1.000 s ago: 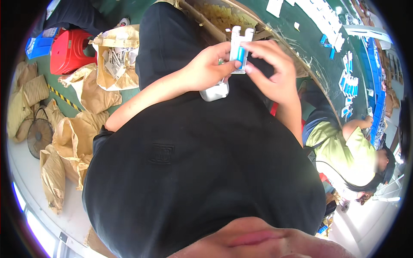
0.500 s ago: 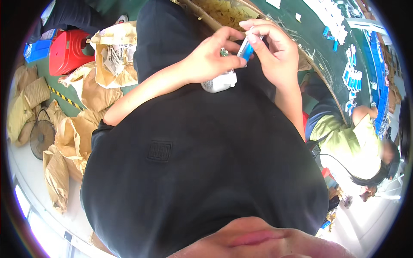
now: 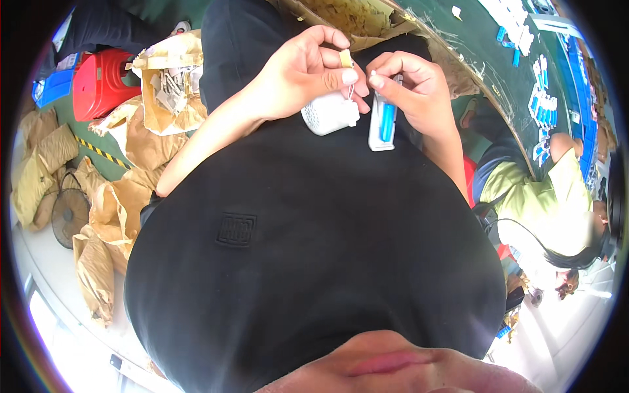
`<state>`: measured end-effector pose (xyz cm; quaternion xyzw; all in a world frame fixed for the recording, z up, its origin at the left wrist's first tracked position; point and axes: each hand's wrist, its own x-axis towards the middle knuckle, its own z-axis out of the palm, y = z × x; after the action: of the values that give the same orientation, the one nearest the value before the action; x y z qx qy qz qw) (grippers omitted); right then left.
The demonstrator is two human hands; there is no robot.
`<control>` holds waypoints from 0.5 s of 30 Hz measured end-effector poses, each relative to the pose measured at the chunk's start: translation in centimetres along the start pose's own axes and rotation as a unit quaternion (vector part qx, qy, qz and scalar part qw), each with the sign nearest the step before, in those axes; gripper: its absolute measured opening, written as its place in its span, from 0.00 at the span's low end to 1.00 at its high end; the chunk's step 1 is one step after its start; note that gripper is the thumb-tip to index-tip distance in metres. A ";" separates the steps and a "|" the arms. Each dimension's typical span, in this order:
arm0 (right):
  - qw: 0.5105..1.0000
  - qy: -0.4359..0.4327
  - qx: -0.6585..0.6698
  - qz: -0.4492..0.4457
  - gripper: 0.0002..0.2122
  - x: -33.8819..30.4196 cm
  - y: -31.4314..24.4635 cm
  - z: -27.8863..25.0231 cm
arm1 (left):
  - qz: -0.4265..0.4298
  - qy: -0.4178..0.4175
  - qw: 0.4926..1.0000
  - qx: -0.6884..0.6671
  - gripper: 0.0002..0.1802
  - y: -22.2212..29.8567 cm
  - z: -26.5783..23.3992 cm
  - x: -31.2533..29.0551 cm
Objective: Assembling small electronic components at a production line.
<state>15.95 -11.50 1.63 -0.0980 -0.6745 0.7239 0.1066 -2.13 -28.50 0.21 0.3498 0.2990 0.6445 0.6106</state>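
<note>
My left hand (image 3: 304,72) is closed, with a small yellowish tab (image 3: 346,59) pinched between thumb and fingers. A thin pale loop shows just below that thumb. In my right hand (image 3: 419,88) is a narrow white plastic case (image 3: 382,139) with a blue cylinder (image 3: 387,122) set into it, hanging down from the fingers. The right thumb and forefinger come together near a small pale end, too small to make out. Below my left hand, against my dark clothing, sits a rounded white device (image 3: 329,114) with a perforated face; the left fingers partly cover it.
A green worktop (image 3: 458,39) bears rows of blue-and-white pieces (image 3: 544,108). A person in a light green shirt (image 3: 537,203) sits at its right. Brown paper bags (image 3: 111,209), a red stool (image 3: 98,85) and a fan (image 3: 70,209) stand at left. An open carton (image 3: 367,16) lies ahead.
My hands have drawn apart from around the blue-and-white case. The case now hangs lower in my right hand, and the yellowish tab shows in my left.
</note>
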 end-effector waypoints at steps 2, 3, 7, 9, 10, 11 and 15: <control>1.000 0.016 -0.009 -0.001 0.05 0.0 0.2 0.4 | -0.007 0.027 1.000 -0.003 0.16 0.1 0.4 0.0; 1.000 0.018 -0.012 0.010 0.05 -0.1 0.2 0.5 | -0.030 0.047 0.998 0.036 0.15 0.0 0.5 0.0; 0.998 0.037 -0.032 0.042 0.06 -0.5 0.0 1.0 | -0.085 0.099 0.986 0.105 0.16 1.0 1.6 -0.5; 0.997 0.045 -0.045 0.045 0.07 -0.5 0.1 1.1 | -0.061 0.103 0.984 0.133 0.16 0.9 1.8 -0.7; 0.996 0.051 -0.062 0.046 0.07 -0.5 0.1 1.2 | -0.033 0.107 0.980 0.163 0.17 0.8 1.9 -0.8; 0.996 0.052 -0.060 0.047 0.07 -0.4 0.1 1.4 | -0.017 0.111 0.973 0.202 0.16 0.4 2.1 -1.1; 0.993 0.081 -0.067 0.047 0.07 -0.6 -0.5 2.4 | -0.030 0.108 0.949 0.294 0.15 0.1 1.6 -0.9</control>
<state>15.83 -13.94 2.33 -0.1951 -0.7051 0.6710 0.1200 -0.87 -29.50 1.16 0.4331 0.5497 0.5436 0.4635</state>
